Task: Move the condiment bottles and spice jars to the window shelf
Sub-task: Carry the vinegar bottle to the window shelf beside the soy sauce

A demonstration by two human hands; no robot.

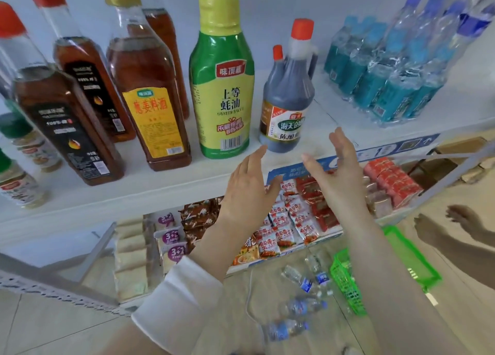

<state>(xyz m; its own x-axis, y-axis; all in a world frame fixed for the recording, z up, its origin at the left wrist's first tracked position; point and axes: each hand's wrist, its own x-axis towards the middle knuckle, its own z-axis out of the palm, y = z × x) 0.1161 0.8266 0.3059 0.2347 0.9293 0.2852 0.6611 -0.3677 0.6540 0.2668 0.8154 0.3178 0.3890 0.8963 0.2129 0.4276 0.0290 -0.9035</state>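
Vinegar bottle (288, 103) right of oyster sauce (223, 87).

Single head-mounted wide-angle view, facing forward and down. The left hand (249, 186) and right hand (337, 172) occupy centre frame. The shelf (160, 191) lies close, just beyond them; the floor (53, 322) lies below.

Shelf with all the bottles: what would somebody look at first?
The tall green and yellow bottle stands out most, upright on the white shelf. Right of it stands a dark bottle with a red cap, and the left hand and right hand hover open just in front of it, holding nothing.
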